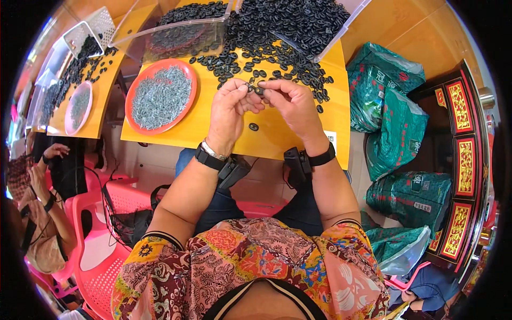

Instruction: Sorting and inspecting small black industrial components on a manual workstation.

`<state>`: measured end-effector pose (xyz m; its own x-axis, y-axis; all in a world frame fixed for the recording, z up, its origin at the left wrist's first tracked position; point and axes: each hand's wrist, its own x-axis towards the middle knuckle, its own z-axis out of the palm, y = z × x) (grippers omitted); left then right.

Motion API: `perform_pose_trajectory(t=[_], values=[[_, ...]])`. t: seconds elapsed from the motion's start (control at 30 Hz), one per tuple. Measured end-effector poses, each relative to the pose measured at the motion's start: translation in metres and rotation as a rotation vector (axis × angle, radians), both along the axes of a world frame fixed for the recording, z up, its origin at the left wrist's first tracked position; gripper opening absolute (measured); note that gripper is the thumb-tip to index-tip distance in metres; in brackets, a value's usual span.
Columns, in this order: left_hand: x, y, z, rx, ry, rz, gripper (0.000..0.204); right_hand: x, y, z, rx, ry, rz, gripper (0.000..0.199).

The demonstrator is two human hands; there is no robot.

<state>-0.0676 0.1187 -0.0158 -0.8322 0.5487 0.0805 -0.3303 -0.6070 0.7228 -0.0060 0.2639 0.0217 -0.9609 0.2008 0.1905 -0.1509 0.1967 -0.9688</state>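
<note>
Over a yellow table (pixel 277 136), my left hand (pixel 230 106) and my right hand (pixel 290 104) meet fingertip to fingertip, both pinching a small black ring-shaped part (pixel 258 89). One loose black ring (pixel 254 127) lies on the table just below my hands. A large pile of the same black rings (pixel 277 48) spreads across the table beyond my fingers. To the left sits an orange plate (pixel 133 114) heaped with small grey metal pieces (pixel 161 96). Both wrists wear black bands.
A clear plastic tray (pixel 176 37) and a clear tub (pixel 341 32) hold more black rings at the far edge. Green sacks (pixel 389 106) stand on the right beside a dark ornate cabinet (pixel 461 154). Another person (pixel 42 213) sits at a second yellow table (pixel 101 101) on the left, near pink chairs (pixel 106 266).
</note>
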Motion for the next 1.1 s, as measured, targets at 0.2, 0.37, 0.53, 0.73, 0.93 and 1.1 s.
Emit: perform_pose_trajectory(t=[0.2, 0.37, 0.53, 0.73, 0.93, 1.1], values=[[-0.0013, -0.0013, 0.001, -0.009, -0.022, 0.014, 0.013, -0.0004, 0.0023, 0.0016, -0.009, -0.072, 0.04, 0.019], [-0.0015, -0.0009, 0.0008, -0.031, -0.018, 0.015, 0.012, -0.0021, 0.003, -0.0007, -0.089, -0.1, 0.052, 0.017], [0.0, -0.0017, 0.0054, -0.052, -0.021, 0.014, 0.012, -0.003, 0.0029, -0.0005, -0.134, -0.048, 0.102, 0.016], [0.0042, 0.0031, 0.0083, -0.132, 0.034, -0.031, 0.012, -0.0034, 0.0082, -0.0039, -0.046, -0.051, 0.093, 0.016], [0.0016, 0.0005, 0.0063, -0.196, 0.076, -0.014, 0.013, -0.0032, 0.0035, -0.0021, -0.153, -0.111, 0.128, 0.015], [0.0032, 0.001, 0.0086, -0.217, 0.061, -0.009, 0.013, -0.0028, 0.0065, -0.0021, -0.143, -0.139, 0.178, 0.012]])
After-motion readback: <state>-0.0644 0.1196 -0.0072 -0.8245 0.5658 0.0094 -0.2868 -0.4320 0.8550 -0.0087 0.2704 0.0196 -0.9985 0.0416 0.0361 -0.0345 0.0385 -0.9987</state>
